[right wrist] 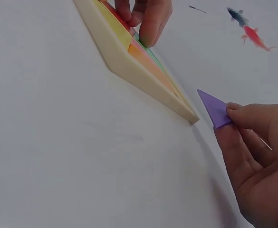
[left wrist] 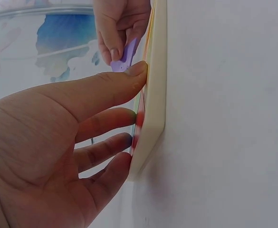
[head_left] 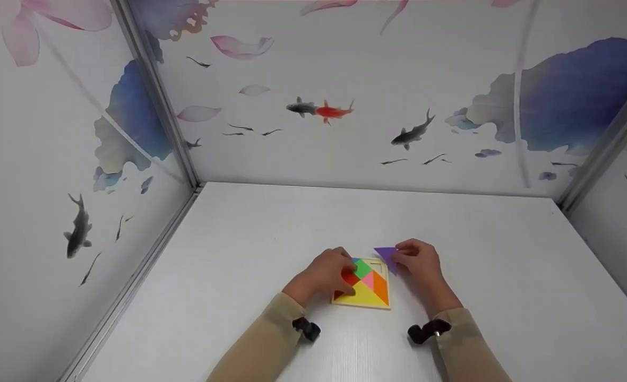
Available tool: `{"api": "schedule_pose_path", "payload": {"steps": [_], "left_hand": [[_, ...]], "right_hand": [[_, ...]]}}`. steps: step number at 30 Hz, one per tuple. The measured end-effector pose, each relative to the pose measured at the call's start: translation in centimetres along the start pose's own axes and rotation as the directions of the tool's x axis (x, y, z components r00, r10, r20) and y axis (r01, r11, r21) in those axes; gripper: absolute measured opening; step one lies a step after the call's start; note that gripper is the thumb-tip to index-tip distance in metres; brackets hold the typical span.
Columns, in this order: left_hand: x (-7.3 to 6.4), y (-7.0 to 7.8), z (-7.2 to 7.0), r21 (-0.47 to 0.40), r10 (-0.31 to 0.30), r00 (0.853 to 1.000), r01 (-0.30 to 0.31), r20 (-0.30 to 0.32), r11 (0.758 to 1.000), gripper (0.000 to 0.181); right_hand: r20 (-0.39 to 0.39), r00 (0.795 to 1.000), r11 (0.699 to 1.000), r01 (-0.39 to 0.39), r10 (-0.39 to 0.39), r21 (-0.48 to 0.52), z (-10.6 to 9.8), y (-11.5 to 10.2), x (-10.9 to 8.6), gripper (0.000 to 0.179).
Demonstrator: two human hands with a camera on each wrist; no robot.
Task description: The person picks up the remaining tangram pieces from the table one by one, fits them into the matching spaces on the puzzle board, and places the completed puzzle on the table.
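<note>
A square tangram board (head_left: 363,306) with a pale wooden-looking frame lies on the table, holding yellow, orange, pink, green and red pieces, with a bit of blue at its far edge. My left hand (head_left: 321,276) reaches over the board's left side. In the left wrist view, its thumb and fingertips (left wrist: 124,140) touch the top of the board, spread apart. At the far right corner, my right hand (head_left: 419,262) pinches a purple triangle piece (right wrist: 215,109) between thumb and fingers. That piece is held apart from the board in the right wrist view. A bare slot (head_left: 378,267) shows in the board's far right corner.
The white table (head_left: 271,223) is bounded by a left panel (head_left: 26,185) and a back panel (head_left: 345,69), both printed with fish and petals. Metal strips (head_left: 156,95) run along the corners. Black devices (head_left: 307,329) are worn on both wrists.
</note>
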State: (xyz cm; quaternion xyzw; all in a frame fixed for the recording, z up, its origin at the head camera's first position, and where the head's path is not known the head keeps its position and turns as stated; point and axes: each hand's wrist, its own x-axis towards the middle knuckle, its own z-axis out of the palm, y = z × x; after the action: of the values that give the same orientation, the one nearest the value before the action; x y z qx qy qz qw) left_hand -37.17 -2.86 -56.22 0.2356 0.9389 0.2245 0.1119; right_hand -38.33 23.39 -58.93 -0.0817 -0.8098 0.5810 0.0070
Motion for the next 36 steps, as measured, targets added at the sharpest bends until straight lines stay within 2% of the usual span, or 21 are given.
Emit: {"api": "schedule_pose_path", "payload": {"steps": [7, 15, 26, 36], "left_hand": [[0.1, -0.1, 0.0, -0.011, 0.007, 1.0, -0.007, 0.003, 1.0, 0.054], [0.3, -0.2, 0.1, 0.016, 0.058, 0.998, -0.058, -0.01, 0.998, 0.054], [0.1, -0.6, 0.1, -0.002, 0.051, 0.999, -0.051, -0.007, 0.999, 0.05], [0.3, -0.4, 0.0, 0.015, 0.05, 0.999, -0.05, -0.006, 0.999, 0.05]], "right_hand": [[0.039, 0.999, 0.999, 0.023, -0.022, -0.025, 0.6, -0.2, -0.2, 0.021], [0.044, 0.998, 0.999, 0.049, -0.048, -0.021, 1.0, -0.3, -0.5, 0.018], [0.047, 0.998, 0.996, 0.046, -0.042, -0.082, 1.8, -0.8, -0.8, 0.014], [0.033, 0.999, 0.996, 0.04, -0.038, -0.083, 2.0, -1.1, -0.9, 0.017]]}}
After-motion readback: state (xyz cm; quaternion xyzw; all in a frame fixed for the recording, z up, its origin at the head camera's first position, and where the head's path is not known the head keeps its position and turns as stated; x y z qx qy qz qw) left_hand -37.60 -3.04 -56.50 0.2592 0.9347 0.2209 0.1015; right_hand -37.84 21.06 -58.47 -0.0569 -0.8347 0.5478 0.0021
